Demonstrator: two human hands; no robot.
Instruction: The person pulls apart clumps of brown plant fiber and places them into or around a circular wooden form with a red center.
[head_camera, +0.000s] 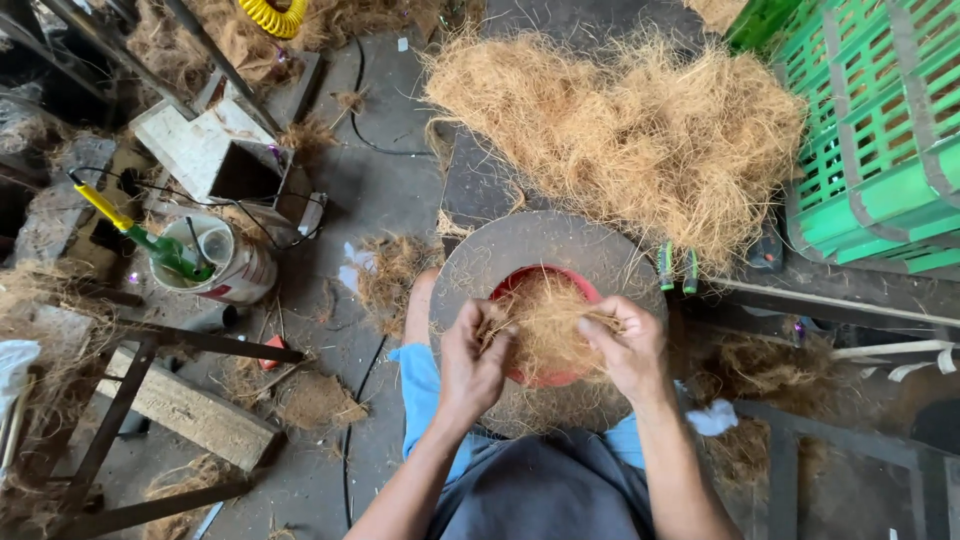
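My left hand (472, 358) and my right hand (625, 345) both pinch a wad of brown coconut fibre (545, 320) and hold it over a red bowl (520, 285). The bowl rests on a round grey disc (545, 240) between my knees. Fibre fills the bowl and hides most of its inside. A large loose pile of the same fibre (620, 130) lies on the floor just beyond the disc.
Green plastic crates (880, 130) stand at the right. At the left are a white tin holding a green bottle with a yellow nozzle (200, 255), a white box (215, 150), wooden planks and metal bars (150, 410). Fibre scraps litter the grey floor.
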